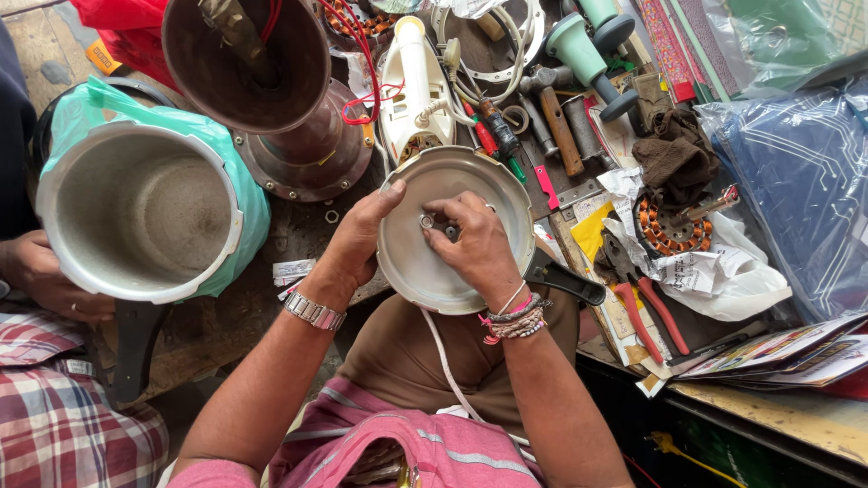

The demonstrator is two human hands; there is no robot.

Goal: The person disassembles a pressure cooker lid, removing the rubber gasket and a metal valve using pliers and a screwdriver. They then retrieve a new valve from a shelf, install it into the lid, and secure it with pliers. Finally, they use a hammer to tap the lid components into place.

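Note:
A round metal pressure cooker lid [434, 271] with a black handle [568, 280] lies upside down over my lap. My left hand [362, 237] grips its left rim, thumb on the top edge. My right hand [475, 244] rests on the lid's middle, fingertips pinched on a small metal fitting [428, 220] at the centre. A watch is on my left wrist and bead bracelets are on my right.
Another person's hand [41, 276] holds an open metal cooker pot [140, 212] in a green bag at left. A brown metal cone [258, 68] stands behind. Pliers with red handles [646, 307], a hammer [556, 117], screwdrivers, a white iron [420, 81] and copper motor windings [669, 230] crowd the bench.

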